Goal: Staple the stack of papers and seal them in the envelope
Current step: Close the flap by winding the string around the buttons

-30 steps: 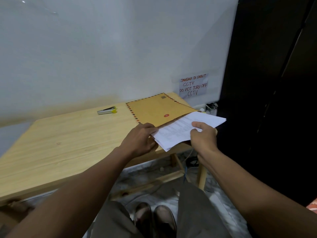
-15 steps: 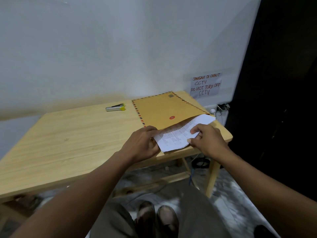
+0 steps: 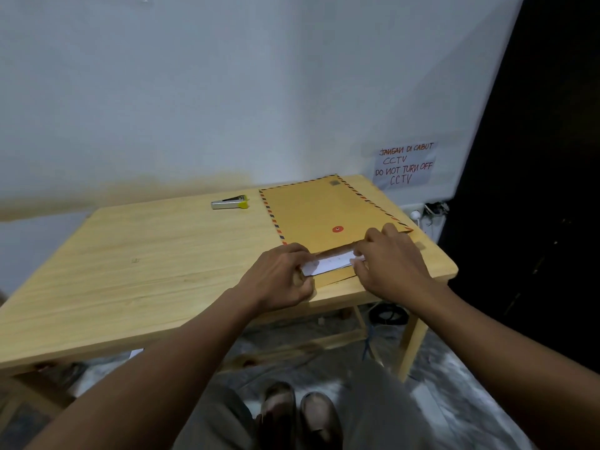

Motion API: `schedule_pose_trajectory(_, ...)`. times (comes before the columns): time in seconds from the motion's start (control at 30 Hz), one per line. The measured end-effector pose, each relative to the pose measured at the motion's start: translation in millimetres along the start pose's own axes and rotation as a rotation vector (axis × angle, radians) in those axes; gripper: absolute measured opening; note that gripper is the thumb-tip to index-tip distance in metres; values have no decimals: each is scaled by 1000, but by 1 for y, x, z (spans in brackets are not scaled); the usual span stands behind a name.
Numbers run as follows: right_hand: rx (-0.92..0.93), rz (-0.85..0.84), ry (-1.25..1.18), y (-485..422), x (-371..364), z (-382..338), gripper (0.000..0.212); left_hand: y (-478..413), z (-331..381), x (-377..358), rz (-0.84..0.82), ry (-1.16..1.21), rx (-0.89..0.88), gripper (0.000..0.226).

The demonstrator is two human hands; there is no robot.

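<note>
A brown envelope (image 3: 318, 212) with a striped border and a red button clasp lies flat at the right end of the wooden table (image 3: 146, 264), its mouth facing me. The white stack of papers (image 3: 328, 264) is mostly inside it; only a short strip shows at the mouth. My left hand (image 3: 279, 280) pinches the envelope's near left corner and the flap. My right hand (image 3: 393, 264) presses on the papers' right end at the envelope mouth. A silver stapler (image 3: 230, 203) with a yellow tip lies on the table beyond, to the left of the envelope.
A white wall backs the table, with a handwritten paper notice (image 3: 404, 164) taped at the right. A wall socket with plugs (image 3: 428, 211) sits beside the table's right edge. A dark doorway stands to the right. Cables lie on the floor under the table.
The papers have slid much further into the envelope, from mostly outside to nearly hidden. My right hand moved forward with them; my left hand stayed at the envelope's near left corner.
</note>
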State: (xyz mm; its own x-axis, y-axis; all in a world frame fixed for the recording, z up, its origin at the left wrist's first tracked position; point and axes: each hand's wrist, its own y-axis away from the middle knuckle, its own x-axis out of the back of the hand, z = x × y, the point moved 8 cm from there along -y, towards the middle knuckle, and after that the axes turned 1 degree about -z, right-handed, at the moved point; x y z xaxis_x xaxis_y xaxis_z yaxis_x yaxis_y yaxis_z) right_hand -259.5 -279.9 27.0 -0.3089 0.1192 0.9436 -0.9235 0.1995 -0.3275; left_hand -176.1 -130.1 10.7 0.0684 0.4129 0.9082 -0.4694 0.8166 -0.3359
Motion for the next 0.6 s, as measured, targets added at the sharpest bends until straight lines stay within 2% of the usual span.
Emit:
schedule_pose_trajectory(0.07,75,-71,36,4,-10,-3,37,0,1,0,-3,-7,-11,44)
schedule_pose_trajectory(0.17,73,-150,-6,5,-25,-3,42,-1,0,0,-22,-6,-16,47)
schedule_pose_trajectory(0.3,61,-160,-11,-1,-31,-9,44,-2,-1,-4,-53,-32,-3,52)
schedule_pose_trajectory(0.47,114,-139,-212,-4,-27,-6,38,-1,-8,-2,-80,-90,29,64)
schedule_pose_trajectory(0.6,171,-101,-231,3,-23,7,36,3,-15,2,-100,-93,49,58)
